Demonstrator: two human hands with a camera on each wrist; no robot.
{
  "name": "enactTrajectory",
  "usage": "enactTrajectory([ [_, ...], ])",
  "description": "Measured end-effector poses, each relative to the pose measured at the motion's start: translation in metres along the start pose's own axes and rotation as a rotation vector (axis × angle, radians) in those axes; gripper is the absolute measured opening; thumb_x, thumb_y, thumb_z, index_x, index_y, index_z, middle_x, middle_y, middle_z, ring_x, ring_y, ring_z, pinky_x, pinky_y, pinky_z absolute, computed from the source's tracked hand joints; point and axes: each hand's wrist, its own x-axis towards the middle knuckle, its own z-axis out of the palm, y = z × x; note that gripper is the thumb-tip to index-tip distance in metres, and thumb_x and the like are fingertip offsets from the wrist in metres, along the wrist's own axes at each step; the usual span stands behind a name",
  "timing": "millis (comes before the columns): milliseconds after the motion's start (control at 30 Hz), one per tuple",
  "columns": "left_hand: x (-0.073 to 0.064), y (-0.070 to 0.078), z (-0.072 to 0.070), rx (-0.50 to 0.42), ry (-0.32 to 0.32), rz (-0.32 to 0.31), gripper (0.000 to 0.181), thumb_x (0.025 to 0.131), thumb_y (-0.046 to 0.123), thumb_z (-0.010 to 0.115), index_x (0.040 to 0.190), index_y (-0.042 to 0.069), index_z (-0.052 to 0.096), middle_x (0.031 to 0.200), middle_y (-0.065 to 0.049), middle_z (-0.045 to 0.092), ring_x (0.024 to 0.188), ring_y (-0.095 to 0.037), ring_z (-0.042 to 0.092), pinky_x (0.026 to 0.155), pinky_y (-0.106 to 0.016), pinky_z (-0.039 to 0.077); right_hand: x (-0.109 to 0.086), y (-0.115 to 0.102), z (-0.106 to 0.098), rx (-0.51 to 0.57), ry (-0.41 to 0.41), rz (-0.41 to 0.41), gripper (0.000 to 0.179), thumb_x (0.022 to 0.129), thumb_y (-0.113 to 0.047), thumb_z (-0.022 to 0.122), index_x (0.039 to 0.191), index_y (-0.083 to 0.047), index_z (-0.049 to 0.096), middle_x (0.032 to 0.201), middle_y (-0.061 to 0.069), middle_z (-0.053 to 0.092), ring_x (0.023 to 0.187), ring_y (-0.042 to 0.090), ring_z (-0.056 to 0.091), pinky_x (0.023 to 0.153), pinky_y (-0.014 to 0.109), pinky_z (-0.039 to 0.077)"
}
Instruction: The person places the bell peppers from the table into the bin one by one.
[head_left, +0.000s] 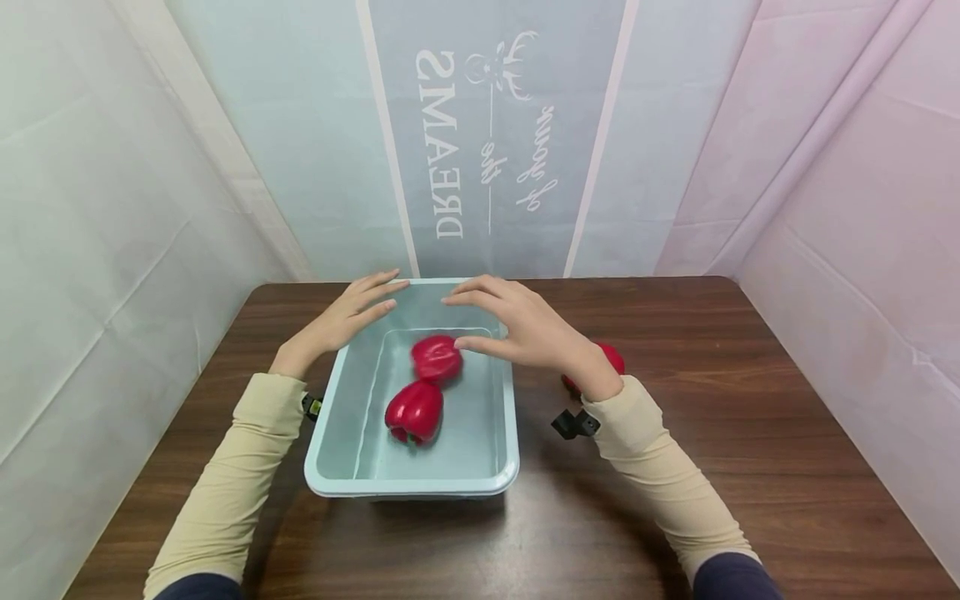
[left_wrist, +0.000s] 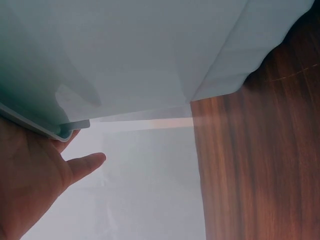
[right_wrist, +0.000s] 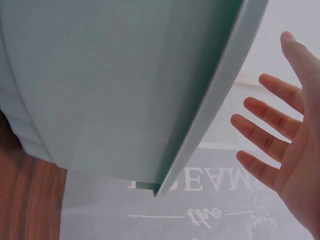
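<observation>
Two red bell peppers lie inside a pale blue plastic basin: one pepper (head_left: 415, 412) nearer the front, the other pepper (head_left: 437, 358) just behind it, slightly blurred. The basin (head_left: 412, 486) stands left of the table's middle. Over its far left rim is my left hand (head_left: 352, 310), fingers extended and holding nothing. My right hand (head_left: 517, 321) hovers above the basin's right side, fingers spread and slightly bent, with nothing in them. In the right wrist view the right hand (right_wrist: 285, 135) is apart from the basin's rim (right_wrist: 210, 100).
A third red pepper (head_left: 611, 358) sits on the brown table (head_left: 720, 417), partly hidden behind my right wrist. Pale cloth walls (head_left: 847, 208) enclose the table at the sides, and a printed cloth (head_left: 495, 167) hangs at the back.
</observation>
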Motion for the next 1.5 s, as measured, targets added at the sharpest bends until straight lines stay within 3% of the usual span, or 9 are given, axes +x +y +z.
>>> enactTrajectory([
  [200, -0.001, 0.000, 0.001, -0.014, 0.006, -0.001, 0.045, 0.099, 0.037, 0.039, 0.142, 0.024, 0.039, 0.152, -0.003, 0.024, 0.140, -0.029, 0.013, 0.108, -0.058, 0.012, -0.007, 0.002, -0.002, -0.012, -0.001, 0.011, 0.046, 0.088, -0.049, 0.056, 0.126, -0.024, 0.056, 0.123, -0.008, 0.053, 0.109, 0.006, 0.051, 0.088, 0.029, 0.044],
  [1500, -0.005, 0.000, 0.005, -0.025, 0.018, 0.009, 0.045, 0.099, 0.038, 0.038, 0.142, 0.025, 0.039, 0.152, -0.001, 0.024, 0.140, -0.027, 0.013, 0.108, -0.058, 0.012, -0.028, 0.010, -0.007, 0.011, 0.038, 0.027, 0.042, 0.088, -0.039, 0.061, 0.125, -0.020, 0.057, 0.123, -0.005, 0.054, 0.109, 0.010, 0.052, 0.089, 0.033, 0.044],
])
